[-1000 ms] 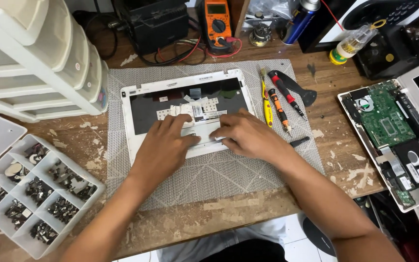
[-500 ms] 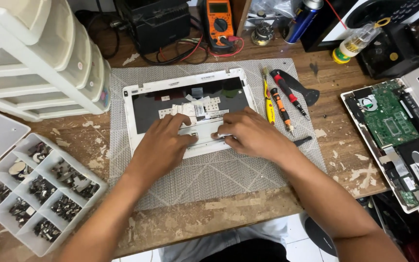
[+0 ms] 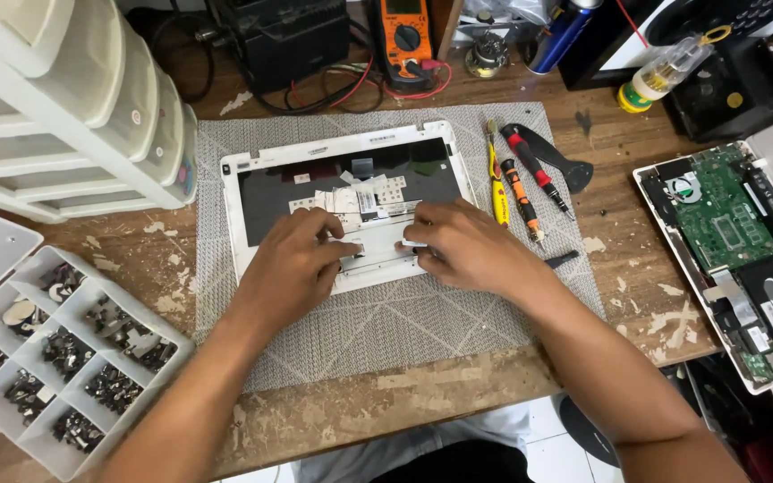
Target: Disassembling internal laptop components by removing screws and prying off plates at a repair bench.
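Hands: left hand (image 3: 293, 264) and right hand (image 3: 467, 248) pressed flat, fingers loosely curled, gripping nothing, on white laptop case (image 3: 261, 224) (mid-desk, on grey mat (image 3: 386, 331)).

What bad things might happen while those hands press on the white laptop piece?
Both the left hand and right hand press on the white laptop cover; thin plastic might crack. The right forearm lies close to the screwdrivers and could knock them. The open screw tray sits at the table edge by the left arm and might spill.

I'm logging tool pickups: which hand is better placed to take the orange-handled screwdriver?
Likely the right hand: it rests on the white laptop cover just beside the orange-handled screwdriver; the left hand lies farther away.
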